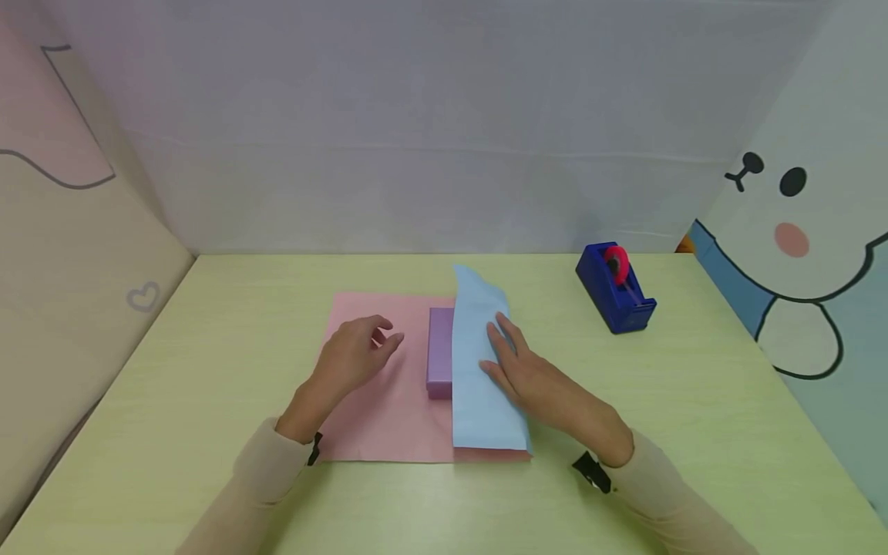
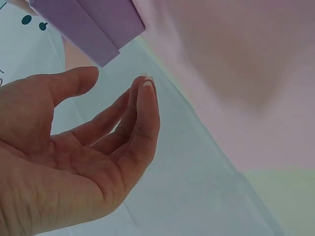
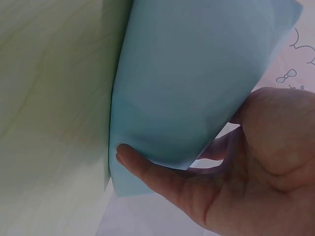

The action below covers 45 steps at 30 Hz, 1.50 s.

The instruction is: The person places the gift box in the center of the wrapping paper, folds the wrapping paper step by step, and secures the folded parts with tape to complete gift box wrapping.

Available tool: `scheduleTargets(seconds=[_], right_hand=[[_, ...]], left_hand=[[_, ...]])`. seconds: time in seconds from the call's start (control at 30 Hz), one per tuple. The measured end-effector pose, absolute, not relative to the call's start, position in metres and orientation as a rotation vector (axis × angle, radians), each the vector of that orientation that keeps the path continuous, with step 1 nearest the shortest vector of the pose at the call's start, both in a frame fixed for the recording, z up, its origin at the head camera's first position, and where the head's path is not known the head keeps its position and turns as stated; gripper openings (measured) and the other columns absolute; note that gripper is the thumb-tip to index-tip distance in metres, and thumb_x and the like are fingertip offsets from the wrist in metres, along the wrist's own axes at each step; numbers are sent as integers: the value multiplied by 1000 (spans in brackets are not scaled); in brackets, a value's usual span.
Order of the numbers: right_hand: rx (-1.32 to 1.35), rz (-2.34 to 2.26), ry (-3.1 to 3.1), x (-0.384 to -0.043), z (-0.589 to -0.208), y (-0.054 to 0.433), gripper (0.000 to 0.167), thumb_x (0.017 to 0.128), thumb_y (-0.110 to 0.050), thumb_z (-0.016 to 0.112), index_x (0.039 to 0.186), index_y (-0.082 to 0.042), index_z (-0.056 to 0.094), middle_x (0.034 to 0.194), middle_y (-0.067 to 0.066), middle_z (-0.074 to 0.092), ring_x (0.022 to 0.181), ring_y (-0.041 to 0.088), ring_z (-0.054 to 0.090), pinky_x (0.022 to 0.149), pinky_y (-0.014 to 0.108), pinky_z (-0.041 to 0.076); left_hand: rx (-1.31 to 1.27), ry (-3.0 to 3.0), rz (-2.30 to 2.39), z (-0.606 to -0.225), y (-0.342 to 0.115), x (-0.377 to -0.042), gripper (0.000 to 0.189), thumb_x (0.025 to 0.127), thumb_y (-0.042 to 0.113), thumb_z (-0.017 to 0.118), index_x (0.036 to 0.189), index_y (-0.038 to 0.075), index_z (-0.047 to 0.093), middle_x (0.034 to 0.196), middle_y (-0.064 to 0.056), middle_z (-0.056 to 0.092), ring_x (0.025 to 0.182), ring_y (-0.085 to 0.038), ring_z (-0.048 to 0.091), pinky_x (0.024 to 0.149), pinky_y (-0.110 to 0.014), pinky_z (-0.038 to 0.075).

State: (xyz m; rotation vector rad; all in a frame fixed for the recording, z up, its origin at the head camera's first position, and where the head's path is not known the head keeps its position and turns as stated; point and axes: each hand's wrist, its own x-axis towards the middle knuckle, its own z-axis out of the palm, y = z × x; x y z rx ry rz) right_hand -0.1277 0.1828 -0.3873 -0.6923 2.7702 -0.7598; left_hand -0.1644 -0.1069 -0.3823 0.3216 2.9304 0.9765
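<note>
A sheet of paper, pink [image 1: 395, 432] on its upper face, lies flat on the table. On it sits a purple box [image 1: 440, 351], its right part covered by the sheet's right side, folded over with the light blue face [image 1: 479, 405] up. My right hand [image 1: 541, 385] rests on this blue flap with fingers spread and fairly straight; the right wrist view shows a fingertip pressing the blue paper [image 3: 182, 64] near its fold. Over the pink left half hovers my left hand [image 1: 355, 356], fingers loosely bent and holding nothing, apart from the box [image 2: 93, 29].
A blue tape dispenser [image 1: 613, 297] with a red-cored roll stands at the back right of the pale yellow table [image 1: 208, 347]. A white cloth wall [image 1: 416, 193] rises behind the table, and printed panels flank it on both sides.
</note>
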Motion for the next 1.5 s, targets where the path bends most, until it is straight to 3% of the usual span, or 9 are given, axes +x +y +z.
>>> scheduleTargets(seconds=[0.6,1.1,1.5], right_hand=[[-705,-764,2779,-127,-387,183,68,112,-33,42,161,7,15,169,23,4,149,42,31,116,55,35],[-718,-768,2784,-126,-385,183,68,112,-32,43,160,7,16,169,24,5,150,42,30,115,54,36],[-719,-767,2786,-125,-384,183,68,112,-33,42,160,8,17,169,25,6,150,43,30,115,55,35]], left_hand=[[161,3009,824,-385,-122,-154,31,100,27,67,108,-2,70,91,-11,71,79,-26,65,63,-39,54],[19,2956,707,-386,-139,-145,35,98,28,69,107,-5,63,91,-13,65,80,-27,59,67,-43,52],[-79,2905,559,-390,-155,-148,49,98,31,70,98,-14,49,92,-26,54,82,-38,57,69,-51,53]])
